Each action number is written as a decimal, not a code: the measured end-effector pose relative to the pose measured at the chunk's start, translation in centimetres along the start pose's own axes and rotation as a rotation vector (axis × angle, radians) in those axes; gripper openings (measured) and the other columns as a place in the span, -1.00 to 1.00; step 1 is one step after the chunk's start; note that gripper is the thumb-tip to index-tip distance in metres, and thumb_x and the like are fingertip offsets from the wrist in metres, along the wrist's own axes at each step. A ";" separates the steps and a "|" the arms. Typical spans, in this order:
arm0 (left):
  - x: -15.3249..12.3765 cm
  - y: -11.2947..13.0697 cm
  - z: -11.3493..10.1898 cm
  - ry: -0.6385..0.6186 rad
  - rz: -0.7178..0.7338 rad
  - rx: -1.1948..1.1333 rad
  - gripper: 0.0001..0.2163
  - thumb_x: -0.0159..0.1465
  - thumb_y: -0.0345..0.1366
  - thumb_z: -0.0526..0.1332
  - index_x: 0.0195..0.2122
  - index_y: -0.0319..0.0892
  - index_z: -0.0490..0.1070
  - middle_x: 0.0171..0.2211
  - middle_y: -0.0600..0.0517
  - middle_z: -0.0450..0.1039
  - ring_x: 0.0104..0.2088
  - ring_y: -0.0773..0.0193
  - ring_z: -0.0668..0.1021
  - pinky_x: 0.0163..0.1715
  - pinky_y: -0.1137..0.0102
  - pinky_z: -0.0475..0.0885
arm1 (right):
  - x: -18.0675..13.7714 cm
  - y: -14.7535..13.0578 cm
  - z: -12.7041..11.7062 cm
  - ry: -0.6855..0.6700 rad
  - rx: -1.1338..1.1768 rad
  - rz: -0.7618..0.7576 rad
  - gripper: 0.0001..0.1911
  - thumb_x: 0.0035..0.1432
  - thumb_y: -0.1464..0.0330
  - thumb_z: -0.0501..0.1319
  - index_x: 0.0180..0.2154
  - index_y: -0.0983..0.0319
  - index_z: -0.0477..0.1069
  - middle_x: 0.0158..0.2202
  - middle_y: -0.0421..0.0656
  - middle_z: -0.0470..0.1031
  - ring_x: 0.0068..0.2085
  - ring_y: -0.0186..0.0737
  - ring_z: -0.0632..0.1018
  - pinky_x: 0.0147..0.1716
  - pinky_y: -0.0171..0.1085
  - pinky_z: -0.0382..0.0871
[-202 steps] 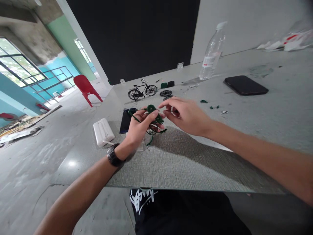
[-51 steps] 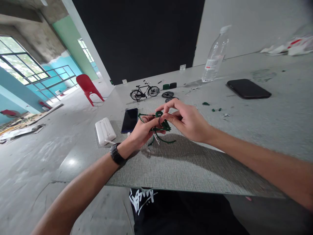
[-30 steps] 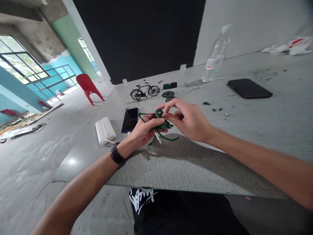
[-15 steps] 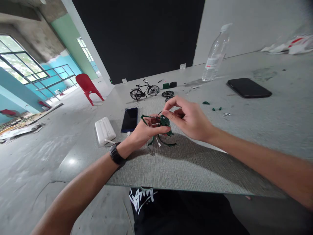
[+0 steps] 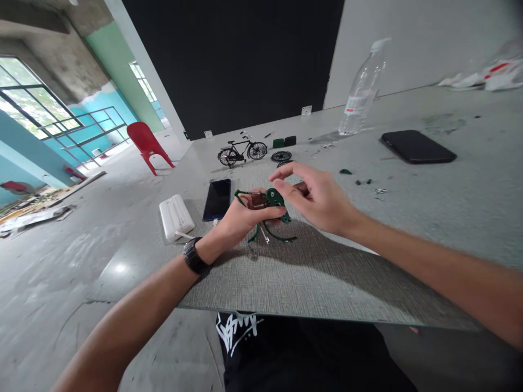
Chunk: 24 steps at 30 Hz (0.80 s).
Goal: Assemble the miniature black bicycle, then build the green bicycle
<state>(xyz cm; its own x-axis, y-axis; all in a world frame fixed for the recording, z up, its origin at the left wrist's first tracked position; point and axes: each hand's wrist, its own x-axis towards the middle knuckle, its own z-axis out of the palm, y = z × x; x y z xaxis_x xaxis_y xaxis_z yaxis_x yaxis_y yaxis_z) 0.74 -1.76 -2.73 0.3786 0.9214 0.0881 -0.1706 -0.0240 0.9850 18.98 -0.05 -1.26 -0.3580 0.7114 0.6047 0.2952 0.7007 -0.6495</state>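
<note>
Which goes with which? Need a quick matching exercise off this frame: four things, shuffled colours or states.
Column 1
1. Left hand
2. Bottle
3. Power bank
4. Model bicycle

Column 2
A. White, lying beside a phone
B. Holding a green part
C. Black, standing in front of the dark panel
D. Clear, standing upright

Pairs: 1-B, 2-D, 3-A, 4-C
</note>
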 end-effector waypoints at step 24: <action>0.3 -0.3 -0.2 0.071 0.085 -0.091 -0.81 0.09 -0.28 0.51 -0.33 -0.23 0.60 -0.33 0.03 0.59 -0.32 0.34 0.58 -0.19 0.38 0.54 | 0.3 -0.3 -0.5 -0.099 0.081 0.080 -0.72 0.38 0.23 0.21 0.00 0.13 0.61 -0.23 -0.14 0.62 -0.56 -0.42 0.30 -0.63 -0.30 0.10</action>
<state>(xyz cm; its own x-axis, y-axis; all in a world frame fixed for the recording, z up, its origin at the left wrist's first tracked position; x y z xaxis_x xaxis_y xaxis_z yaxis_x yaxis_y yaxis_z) 0.75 -1.46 -3.05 0.2943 0.9428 0.1566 -0.2820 -0.0708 0.9568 19.21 -0.07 -0.66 -0.4226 0.7533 0.5040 0.2552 0.6325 -0.7314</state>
